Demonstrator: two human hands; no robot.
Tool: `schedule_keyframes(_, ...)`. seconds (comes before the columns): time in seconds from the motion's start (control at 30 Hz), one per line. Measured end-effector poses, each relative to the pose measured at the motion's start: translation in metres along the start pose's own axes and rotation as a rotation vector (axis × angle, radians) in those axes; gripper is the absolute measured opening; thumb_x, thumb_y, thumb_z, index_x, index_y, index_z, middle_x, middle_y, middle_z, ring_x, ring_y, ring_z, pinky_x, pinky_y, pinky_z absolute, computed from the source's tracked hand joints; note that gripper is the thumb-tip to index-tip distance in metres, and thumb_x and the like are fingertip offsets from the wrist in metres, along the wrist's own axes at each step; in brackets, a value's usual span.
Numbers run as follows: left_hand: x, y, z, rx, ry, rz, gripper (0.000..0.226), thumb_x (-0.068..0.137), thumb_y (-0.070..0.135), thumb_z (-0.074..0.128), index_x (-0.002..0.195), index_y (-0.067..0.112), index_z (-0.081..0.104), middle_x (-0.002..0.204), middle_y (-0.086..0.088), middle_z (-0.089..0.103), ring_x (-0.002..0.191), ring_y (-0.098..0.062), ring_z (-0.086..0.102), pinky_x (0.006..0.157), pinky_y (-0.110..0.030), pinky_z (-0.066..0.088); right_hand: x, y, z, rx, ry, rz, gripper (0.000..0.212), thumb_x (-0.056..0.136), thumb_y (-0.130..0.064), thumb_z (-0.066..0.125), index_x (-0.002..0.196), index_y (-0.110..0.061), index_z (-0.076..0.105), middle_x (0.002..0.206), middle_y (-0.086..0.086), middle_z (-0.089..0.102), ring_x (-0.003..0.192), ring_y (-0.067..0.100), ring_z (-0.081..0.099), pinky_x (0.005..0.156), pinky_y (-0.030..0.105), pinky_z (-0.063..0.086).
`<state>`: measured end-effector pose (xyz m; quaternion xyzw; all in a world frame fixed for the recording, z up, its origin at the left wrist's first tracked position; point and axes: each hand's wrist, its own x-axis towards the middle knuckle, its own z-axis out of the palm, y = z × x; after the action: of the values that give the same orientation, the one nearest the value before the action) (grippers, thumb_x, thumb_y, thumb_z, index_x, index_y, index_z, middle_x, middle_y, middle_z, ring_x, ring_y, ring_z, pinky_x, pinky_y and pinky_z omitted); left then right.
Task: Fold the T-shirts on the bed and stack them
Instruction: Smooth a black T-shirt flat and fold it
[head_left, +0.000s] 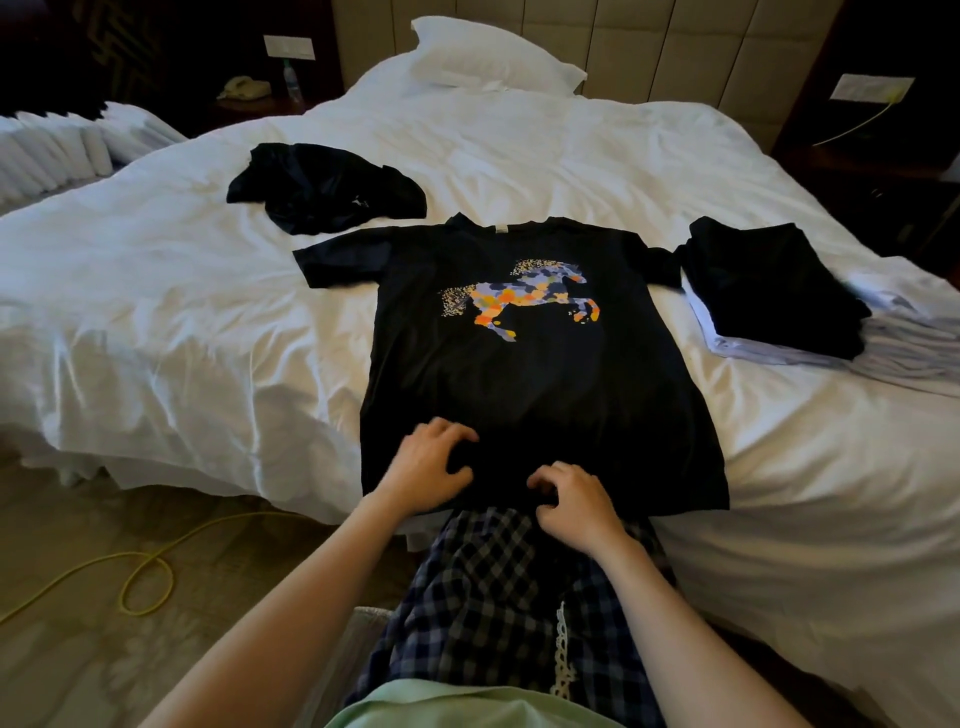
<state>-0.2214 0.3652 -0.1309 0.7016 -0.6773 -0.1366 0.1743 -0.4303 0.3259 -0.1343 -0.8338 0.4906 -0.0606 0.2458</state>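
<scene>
While at the bed (156, 322), touched the flat black T-shirt (519, 405), horse print (519, 299) up, at its hem with left hand (426, 467) and right hand (576, 506), fingers curled; pinch unclear.

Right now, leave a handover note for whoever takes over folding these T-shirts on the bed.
Left hand and right hand: fingers bent on the lower part of the horse-print T-shirt; can't tell if they pinch the cloth.
The horse-print T-shirt lies spread flat, print up, unfolded.
Done: folded stack at the right.
Left: fold this one, then the crumpled black shirt at far left, and stack both.
</scene>
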Motion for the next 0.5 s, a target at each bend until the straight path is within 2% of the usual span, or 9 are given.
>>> schedule_keyframes(0.07,0.002,0.007,0.004,-0.056,-0.211,0.069,0.035,0.087,0.016,0.055,0.121,0.024,0.060,0.125,0.002,0.053,0.114,-0.013,0.046,0.102,-0.030,0.036,0.003,-0.005,-0.008,0.053,-0.046,0.021,0.023,0.083,-0.012,0.052,0.093,-0.021,0.071,0.097,-0.005,0.064,0.097,0.015,0.059,0.084,0.026,0.047)
schedule_keyframes(0.1,0.004,0.010,0.004,-0.126,-0.280,0.068,0.032,0.087,0.009,0.052,0.111,0.023,0.066,0.118,0.004,0.058,0.108,-0.007,0.050,0.099,-0.026,0.038,0.005,-0.008,-0.013,0.046,-0.062,0.025,0.025,0.083,-0.010,0.050,0.087,-0.020,0.072,0.093,-0.004,0.067,0.091,0.015,0.062,0.079,0.026,0.049)
schedule_keyframes(0.17,0.008,0.013,-0.003,-0.216,-0.363,-0.006,0.035,0.082,-0.001,0.046,0.082,0.023,0.071,0.092,0.011,0.065,0.088,0.000,0.055,0.086,-0.017,0.041,0.009,-0.011,-0.020,0.048,-0.046,0.039,0.028,0.084,-0.008,0.047,0.082,-0.020,0.072,0.087,-0.003,0.068,0.083,0.015,0.062,0.072,0.025,0.050)
schedule_keyframes(0.23,0.013,0.014,-0.013,-0.212,-0.396,-0.031,0.040,0.078,-0.004,0.044,0.061,0.025,0.065,0.072,0.014,0.062,0.076,-0.001,0.055,0.078,-0.017,0.043,0.016,-0.013,-0.026,0.079,-0.007,0.057,0.028,0.086,-0.007,0.045,0.081,-0.020,0.069,0.080,-0.004,0.064,0.075,0.014,0.060,0.065,0.024,0.048)
schedule_keyframes(0.33,0.021,0.010,-0.029,-0.268,-0.288,-0.053,0.044,0.077,-0.009,0.043,0.057,0.026,0.062,0.069,0.013,0.061,0.071,0.000,0.055,0.077,-0.017,0.043,0.030,-0.017,-0.032,0.090,0.010,0.051,0.031,0.089,-0.006,0.043,0.075,-0.026,0.063,0.071,-0.009,0.056,0.062,0.009,0.052,0.054,0.020,0.038)
schedule_keyframes(0.4,0.029,0.001,-0.039,-0.383,-0.114,-0.122,0.047,0.078,-0.012,0.042,0.061,0.027,0.062,0.075,0.011,0.063,0.073,0.002,0.056,0.078,-0.016,0.043,0.041,-0.022,-0.035,0.109,0.013,0.050,0.033,0.089,-0.005,0.041,0.074,-0.026,0.061,0.068,-0.010,0.053,0.058,0.007,0.047,0.051,0.019,0.033)
schedule_keyframes(0.5,0.051,-0.022,-0.059,-0.476,0.135,-0.246,0.046,0.080,-0.012,0.041,0.067,0.027,0.061,0.078,0.010,0.063,0.077,-0.005,0.057,0.079,-0.020,0.045,0.064,-0.033,-0.041,0.148,0.042,0.033,0.037,0.088,-0.004,0.040,0.069,-0.028,0.061,0.073,-0.004,0.058,0.060,0.011,0.050,0.053,0.022,0.036)
